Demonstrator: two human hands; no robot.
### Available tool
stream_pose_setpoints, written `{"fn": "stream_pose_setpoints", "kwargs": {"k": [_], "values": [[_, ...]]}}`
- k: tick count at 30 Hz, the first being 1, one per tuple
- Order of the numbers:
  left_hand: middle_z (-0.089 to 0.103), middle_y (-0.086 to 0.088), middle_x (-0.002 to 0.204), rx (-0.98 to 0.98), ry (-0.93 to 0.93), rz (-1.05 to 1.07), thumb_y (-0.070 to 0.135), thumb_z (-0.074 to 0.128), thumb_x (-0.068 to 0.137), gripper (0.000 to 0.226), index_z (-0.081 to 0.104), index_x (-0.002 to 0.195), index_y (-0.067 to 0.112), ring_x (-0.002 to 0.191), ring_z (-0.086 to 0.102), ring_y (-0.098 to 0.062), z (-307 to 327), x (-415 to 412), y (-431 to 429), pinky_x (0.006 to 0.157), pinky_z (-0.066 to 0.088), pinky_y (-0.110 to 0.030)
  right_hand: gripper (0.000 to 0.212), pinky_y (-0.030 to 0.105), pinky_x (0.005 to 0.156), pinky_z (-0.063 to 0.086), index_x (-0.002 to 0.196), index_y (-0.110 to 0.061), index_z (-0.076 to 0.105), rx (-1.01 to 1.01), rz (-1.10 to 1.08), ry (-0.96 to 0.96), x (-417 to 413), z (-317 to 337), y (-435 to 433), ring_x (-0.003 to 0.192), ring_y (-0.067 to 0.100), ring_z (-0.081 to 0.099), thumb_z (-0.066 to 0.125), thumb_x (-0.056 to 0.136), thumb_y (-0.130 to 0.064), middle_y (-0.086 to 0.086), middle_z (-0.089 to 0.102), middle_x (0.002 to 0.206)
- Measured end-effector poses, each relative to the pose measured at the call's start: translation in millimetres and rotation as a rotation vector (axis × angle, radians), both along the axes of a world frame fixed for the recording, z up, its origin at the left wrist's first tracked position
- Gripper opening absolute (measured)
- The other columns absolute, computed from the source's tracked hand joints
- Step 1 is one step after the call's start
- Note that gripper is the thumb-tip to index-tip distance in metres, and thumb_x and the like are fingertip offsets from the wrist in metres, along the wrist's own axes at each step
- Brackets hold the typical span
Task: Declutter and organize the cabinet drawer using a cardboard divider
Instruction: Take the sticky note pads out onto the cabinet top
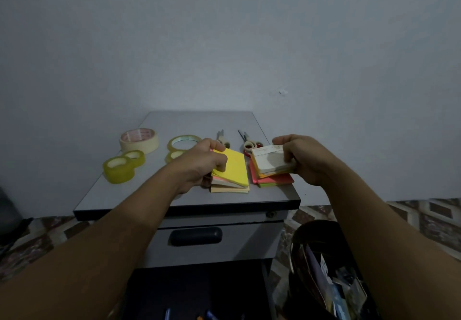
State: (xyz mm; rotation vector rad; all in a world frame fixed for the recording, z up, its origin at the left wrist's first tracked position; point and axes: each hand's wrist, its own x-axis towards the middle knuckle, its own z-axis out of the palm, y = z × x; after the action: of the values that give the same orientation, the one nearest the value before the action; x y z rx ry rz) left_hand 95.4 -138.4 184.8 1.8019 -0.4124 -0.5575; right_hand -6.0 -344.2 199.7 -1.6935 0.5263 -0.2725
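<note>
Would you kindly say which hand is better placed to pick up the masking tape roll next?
Probably left: the left hand is nearer the masking tape roll, though it grips the yellow pad; the right hand holds a white-topped stack farther away.

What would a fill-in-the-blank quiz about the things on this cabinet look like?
1. The left-hand grip holds a note pad whose top sheet is ____.
2. The right-hand grip holds a paper stack just in front of two pairs of ____.
3. The tape rolls lie on the cabinet top, on the person's ____ side.

Missing words: yellow; scissors; left.
</note>
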Motion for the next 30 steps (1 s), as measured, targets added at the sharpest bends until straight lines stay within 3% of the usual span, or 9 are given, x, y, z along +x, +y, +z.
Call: {"fn": "stream_pose_setpoints", "kwargs": {"k": [4,8,13,18,20,23,25,28,30], "values": [[0.053,-0.010,0.108,0.073,-0.045,-0.037,0.008,0.062,0.071,0.044,0.058,0.111,0.024,0.078,0.045,-0.025,2,-2,-3,0.057,0.041,-0.031,0.047,0.045,0.089,0.053,0.112,-0.012,0.062,-0.124,0.008,0.035,3,-3,1,0.105,0.031,0.053,0.040,0.077,0.011,0.010,0.055,0.114],[0.052,-0.014,0.099,0.186,-0.099,-0.079,0.005,0.061,0.081,0.044,0.051,0.122,0.020,0.070,0.047,-0.026,8,-4,-5,0.055,0.042,-0.034,0.045,0.029,0.058,0.041,0.115,-0.015,0.063,-0.289,0.026,0.081,1,3,4,0.083,0.022,0.050,0.043,0.079,0.003,0.009,0.059,0.108],[0.058,-0.013,0.097,0.372,-0.282,-0.091,0.013,0.062,0.084,0.052,0.044,0.132,0.020,0.060,0.054,-0.024,21,-9,-2,0.053,0.046,-0.030,0.043,0.027,0.054,0.034,0.121,-0.017,0.061,-0.411,0.060,0.121,-5,0,5,0.076,0.019,0.045,0.042,0.085,-0.002,0.007,0.056,0.103],[0.060,-0.005,0.104,0.571,-0.509,-0.063,0.028,0.067,0.083,0.054,0.045,0.131,0.019,0.081,0.062,-0.018,20,-19,13,0.065,0.051,-0.033,0.039,0.029,0.061,0.039,0.125,-0.018,0.058,-0.400,0.048,0.100,-13,-12,4,0.083,0.020,0.050,0.046,0.090,-0.007,0.009,0.056,0.113],[0.059,0.000,0.106,0.556,-0.511,-0.084,0.035,0.075,0.079,0.064,0.045,0.134,0.022,0.083,0.060,-0.015,18,-21,20,0.060,0.046,-0.028,0.042,0.031,0.066,0.042,0.127,-0.019,0.057,-0.364,0.030,0.071,-17,-14,2,0.087,0.021,0.051,0.050,0.088,-0.007,0.009,0.054,0.117],[0.053,0.003,0.118,0.533,-0.525,-0.146,0.037,0.087,0.068,0.083,0.043,0.137,0.025,0.099,0.055,-0.017,17,-24,27,0.068,0.043,-0.028,0.053,0.026,0.067,0.044,0.135,-0.021,0.051,-0.292,0.108,0.044,-24,-17,-2,0.095,0.021,0.055,0.060,0.086,-0.004,0.011,0.054,0.124],[0.054,0.001,0.124,0.529,-0.557,-0.137,0.032,0.089,0.066,0.084,0.044,0.136,0.025,0.105,0.053,-0.018,13,-25,30,0.075,0.044,-0.030,0.064,0.023,0.068,0.050,0.138,-0.023,0.047,-0.278,0.180,0.051,-27,-21,-5,0.103,0.024,0.057,0.068,0.082,-0.001,0.013,0.053,0.128],[0.057,-0.004,0.129,0.478,-0.544,-0.105,0.028,0.090,0.064,0.081,0.046,0.132,0.027,0.105,0.058,-0.021,5,-23,29,0.087,0.053,-0.038,0.070,0.037,0.085,0.058,0.136,-0.024,0.049,-0.362,0.189,0.043,-27,-27,-5,0.109,0.028,0.058,0.077,0.077,-0.001,0.012,0.053,0.128],[0.060,-0.005,0.125,0.455,-0.541,-0.083,0.028,0.089,0.064,0.077,0.048,0.128,0.027,0.100,0.061,-0.022,1,-24,28,0.088,0.055,-0.044,0.067,0.037,0.087,0.058,0.135,-0.023,0.050,-0.421,0.178,0.030,-26,-28,-4,0.107,0.025,0.059,0.076,0.077,-0.001,0.011,0.054,0.128]]}}
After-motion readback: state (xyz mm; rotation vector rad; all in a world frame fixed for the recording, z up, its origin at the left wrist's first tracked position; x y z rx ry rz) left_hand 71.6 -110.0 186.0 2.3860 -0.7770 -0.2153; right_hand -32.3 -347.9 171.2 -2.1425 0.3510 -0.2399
